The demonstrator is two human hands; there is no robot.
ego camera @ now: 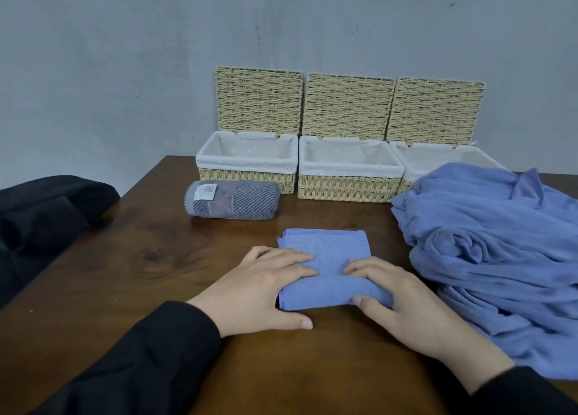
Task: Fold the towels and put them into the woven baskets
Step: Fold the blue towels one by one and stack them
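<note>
1. You are pressing both hands onto the small blue towel (325, 258), which is lying on the table (156, 258) directly beneath them. Your left hand (266, 292) is resting flat, fingers straight over the rolled near edge and thumb on the wood. Your right hand (403, 302) is curling around that same edge, thumb tucked under the fold and fingers on top.
2. You are handling something soft, light and limp; it is likely slipping out of shape unless you are taking it at the doubled near edge with both hands, keeping the layers pinched together.
3. You are looking at three woven baskets beyond your fingertips: the left basket (247, 177), the middle basket (348, 189) and the right basket (406, 183), each with its lid standing open.
4. You are counting one rolled grey towel (233, 203) ahead of your left hand, in front of the left basket.
5. You are seeing a blue heap (488, 242) just beside your right hand; how many towels are making it up is not clear from here.
6. A black cloth (47, 214) is lying well off beyond your left hand.
</note>
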